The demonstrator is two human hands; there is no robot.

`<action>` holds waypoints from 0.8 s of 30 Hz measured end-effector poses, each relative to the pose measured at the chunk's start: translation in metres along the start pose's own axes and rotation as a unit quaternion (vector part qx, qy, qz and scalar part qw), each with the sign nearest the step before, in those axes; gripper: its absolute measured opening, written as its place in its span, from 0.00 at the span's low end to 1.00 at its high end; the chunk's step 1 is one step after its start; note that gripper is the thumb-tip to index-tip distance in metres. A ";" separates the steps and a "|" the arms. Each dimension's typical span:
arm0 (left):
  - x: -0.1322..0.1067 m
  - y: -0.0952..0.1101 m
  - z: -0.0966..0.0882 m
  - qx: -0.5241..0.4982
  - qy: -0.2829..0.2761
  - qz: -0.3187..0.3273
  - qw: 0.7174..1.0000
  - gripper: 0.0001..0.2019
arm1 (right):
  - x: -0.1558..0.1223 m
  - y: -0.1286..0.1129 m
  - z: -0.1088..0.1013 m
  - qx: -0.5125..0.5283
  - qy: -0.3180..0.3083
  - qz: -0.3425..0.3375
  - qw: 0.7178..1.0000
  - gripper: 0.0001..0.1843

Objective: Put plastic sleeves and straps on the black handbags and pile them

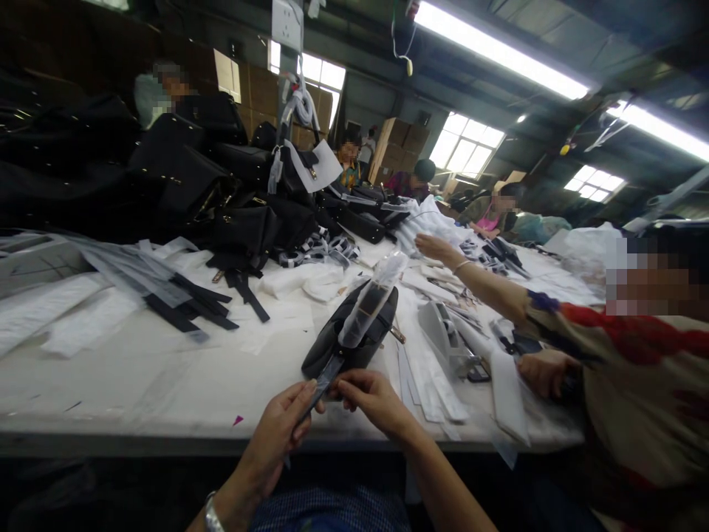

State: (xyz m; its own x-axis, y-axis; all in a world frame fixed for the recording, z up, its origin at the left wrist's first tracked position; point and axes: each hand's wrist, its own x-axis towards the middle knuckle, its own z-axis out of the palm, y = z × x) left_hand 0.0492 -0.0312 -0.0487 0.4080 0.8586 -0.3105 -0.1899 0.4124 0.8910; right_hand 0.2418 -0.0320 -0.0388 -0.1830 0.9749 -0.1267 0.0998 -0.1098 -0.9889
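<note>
My left hand (280, 432) and my right hand (372, 397) meet at the near edge of the white table (138, 369). Both pinch the lower end of a long black strap in a clear plastic sleeve (365, 307). The sleeved strap slants up and away, lying over a small black handbag (346, 341) that rests on the table just beyond my fingers. The sleeve's top end sticks up past the bag.
A heap of black handbags (182, 177) fills the far left. Loose black straps (193, 299) and white wrappers lie around. A co-worker on the right stretches an arm (470, 273) over the table; a tape dispenser (443, 336) stands near. Other people sit at the far side.
</note>
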 end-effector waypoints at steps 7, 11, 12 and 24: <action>0.001 -0.001 0.004 0.021 -0.001 -0.012 1.000 0.22 | 0.001 0.009 0.025 -0.037 0.133 -0.054 0.989 0.13; 0.000 -0.003 0.004 0.012 0.002 -0.021 1.000 0.23 | 0.004 0.017 0.043 -0.026 0.181 -0.045 0.982 0.14; 0.000 -0.003 0.004 0.014 0.005 -0.021 1.000 0.23 | 0.004 0.017 0.047 -0.024 0.196 -0.041 0.980 0.15; -0.006 0.005 0.007 0.067 -0.020 -0.034 0.997 0.23 | 0.017 0.007 0.061 0.115 0.181 -0.018 0.977 0.08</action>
State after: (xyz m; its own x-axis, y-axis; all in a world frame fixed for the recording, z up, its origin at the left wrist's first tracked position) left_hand 0.0523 -0.0363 -0.0401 0.4519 0.8163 -0.3596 -0.0404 0.4215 0.9059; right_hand 0.1799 -0.0280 -0.0531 0.1794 0.9789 -0.0976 -0.1309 -0.0746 -0.9886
